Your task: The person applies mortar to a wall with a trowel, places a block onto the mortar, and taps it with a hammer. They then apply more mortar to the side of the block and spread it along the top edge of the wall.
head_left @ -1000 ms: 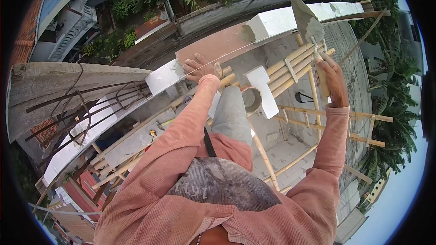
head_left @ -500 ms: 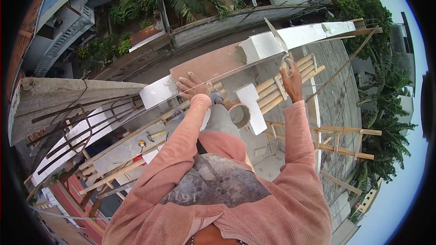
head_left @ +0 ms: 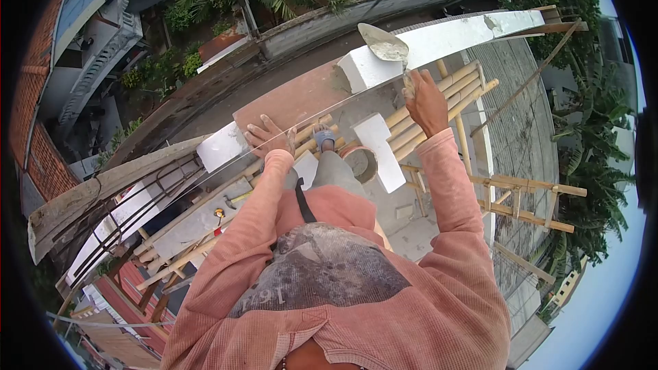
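My right hand [head_left: 428, 103] is closed round the handle of a trowel [head_left: 385, 44]. Some grey mortar lies on its blade, which is over the end of a white block [head_left: 370, 70] in the wall. With fingers spread, my left hand [head_left: 270, 136] rests at the near edge of the reddish-brown wall top [head_left: 291, 98], close to another white block [head_left: 223, 149]. A thin taut string runs along the wall's near side, past my left hand. Below, a bucket [head_left: 359, 163] with grey mix stands near my feet, beside a loose white block [head_left: 378, 154].
Bamboo poles [head_left: 439, 109] form scaffolding under and around me. A hammer [head_left: 238, 199] and a tape measure [head_left: 219, 212] lie on a board at the left. Rebar [head_left: 130, 209] sticks out beside a concrete beam [head_left: 110, 181]. Beyond the wall is a drop to a lane.
The trowel has swung left from near upright, so its blade face now shows over the white block. My right hand moved slightly left; my left hand stays on the wall edge.
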The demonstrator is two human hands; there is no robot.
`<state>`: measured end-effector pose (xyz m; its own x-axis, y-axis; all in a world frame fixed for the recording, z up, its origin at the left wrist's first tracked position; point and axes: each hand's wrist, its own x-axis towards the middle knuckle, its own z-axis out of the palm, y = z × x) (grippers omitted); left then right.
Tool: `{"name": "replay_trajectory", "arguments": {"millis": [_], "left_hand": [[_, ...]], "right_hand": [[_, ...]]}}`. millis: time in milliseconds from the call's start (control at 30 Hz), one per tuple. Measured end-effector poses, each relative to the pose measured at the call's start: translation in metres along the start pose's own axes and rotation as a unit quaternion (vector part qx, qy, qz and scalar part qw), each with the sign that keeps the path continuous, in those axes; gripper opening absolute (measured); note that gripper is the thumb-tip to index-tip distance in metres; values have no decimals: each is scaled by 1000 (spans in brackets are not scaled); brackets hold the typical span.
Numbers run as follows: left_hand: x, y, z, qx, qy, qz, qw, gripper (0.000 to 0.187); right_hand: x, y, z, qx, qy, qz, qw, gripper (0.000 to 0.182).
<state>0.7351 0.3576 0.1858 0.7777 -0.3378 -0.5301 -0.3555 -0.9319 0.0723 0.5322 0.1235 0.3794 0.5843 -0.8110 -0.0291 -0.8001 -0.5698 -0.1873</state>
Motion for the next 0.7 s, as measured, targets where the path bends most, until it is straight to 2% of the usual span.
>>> {"name": "replay_trajectory", "arguments": {"millis": [200,400,467,567,633,700], "left_hand": [[-1,4,-7,-1,-8,-17,1000,101],[-2,-1,-2,-10,25,9,1000,101],[-3,-1,1,-13,36,15,999,102],[-4,-1,2,-8,46,9,999,102],[-6,0,2,-3,45,8,999,101],[-4,1,0,-1,44,5,999,100]], "right_hand": [[-26,8,-28,24,-40,-18,999,38],[-41,43,-60,70,-59,-47,995,40],[-30,55,-91,29,-75,-51,995,41],[22,76,-139,-13,-92,-95,991,39],[91,99,-158,-55,-103,-187,975,38],[170,119,-155,-153,-94,-239,954,39]]}}
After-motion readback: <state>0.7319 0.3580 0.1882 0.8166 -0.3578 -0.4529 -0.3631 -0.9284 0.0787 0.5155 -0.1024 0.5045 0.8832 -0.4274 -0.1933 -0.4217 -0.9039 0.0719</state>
